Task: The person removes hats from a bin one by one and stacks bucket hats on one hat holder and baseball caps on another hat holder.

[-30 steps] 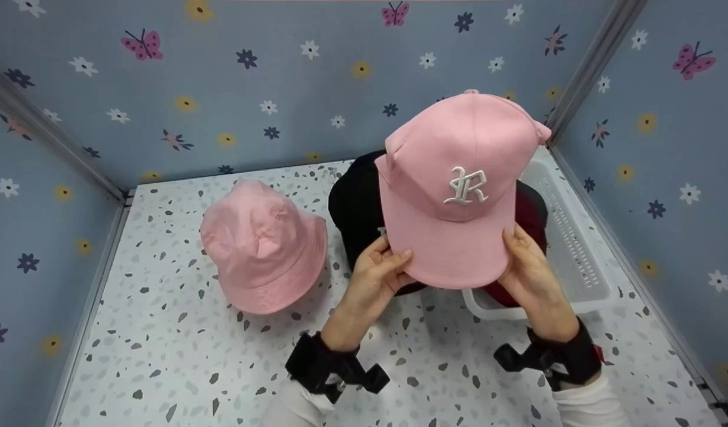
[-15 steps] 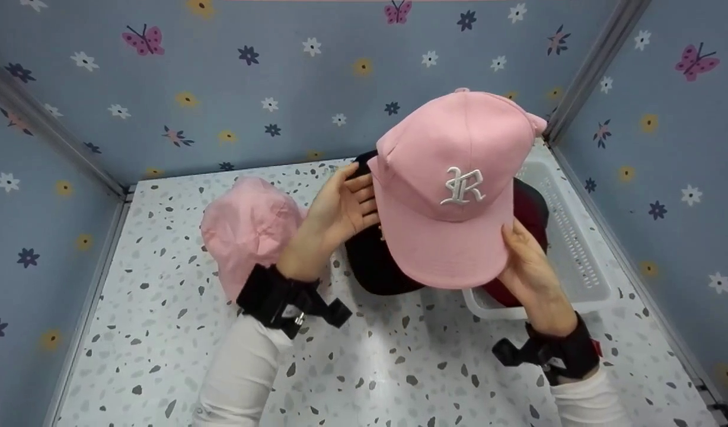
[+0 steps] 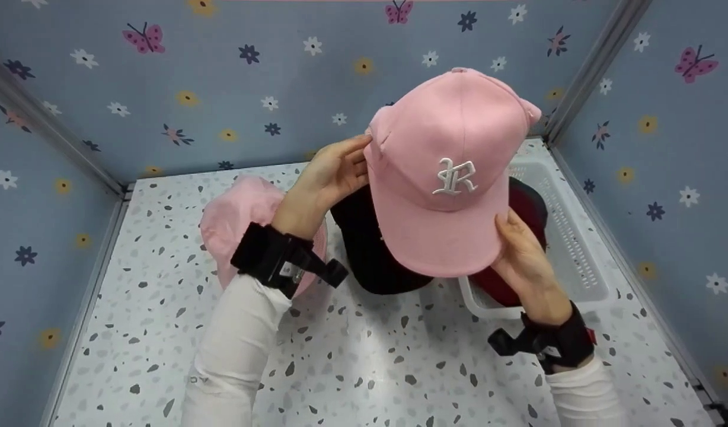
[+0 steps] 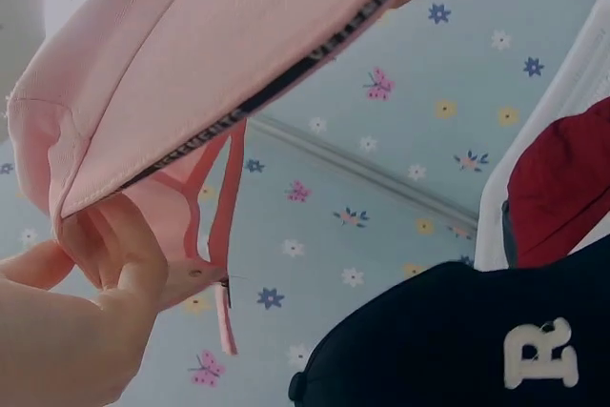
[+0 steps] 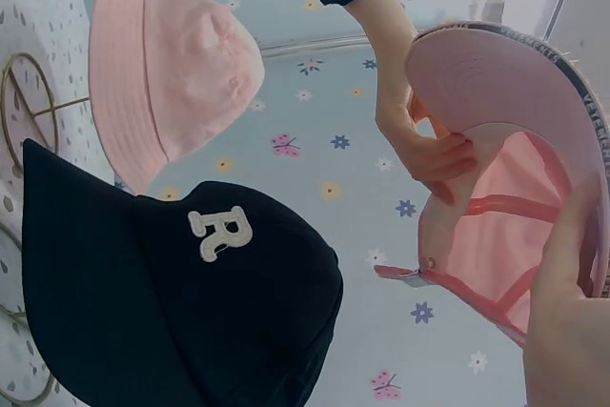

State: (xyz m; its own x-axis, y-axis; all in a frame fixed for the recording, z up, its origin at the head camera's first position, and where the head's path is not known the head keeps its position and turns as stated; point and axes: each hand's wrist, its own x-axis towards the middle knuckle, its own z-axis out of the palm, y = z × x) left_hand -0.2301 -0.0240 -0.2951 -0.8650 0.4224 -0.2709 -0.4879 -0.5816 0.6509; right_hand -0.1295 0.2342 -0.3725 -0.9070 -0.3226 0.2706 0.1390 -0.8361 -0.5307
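Note:
A pink baseball cap (image 3: pixel 459 130) with a white embroidered letter is held up, brim toward the person. My left hand (image 3: pixel 334 175) holds its left side near the brim's corner, with fingers inside the edge in the left wrist view. My right hand (image 3: pixel 527 258) grips the brim's right edge; its thumb lies against the underside in the right wrist view. Behind and below the cap is a black cap (image 3: pixel 376 261), partly hidden; its white R shows in the right wrist view. A pink bucket hat (image 3: pixel 239 207) sits under the left forearm.
A white perforated basket (image 3: pixel 595 290) stands at the right with a dark red cap (image 3: pixel 500 290) in it. Gold wire stands (image 5: pixel 19 111) show beneath the hats. Flowered panels (image 3: pixel 316 89) enclose the speckled table (image 3: pixel 364 367) at back and sides.
My left hand has let go of the brim's front-left edge and moved up to the cap's left side. The cap has risen slightly, while my right hand keeps its grip on the brim.

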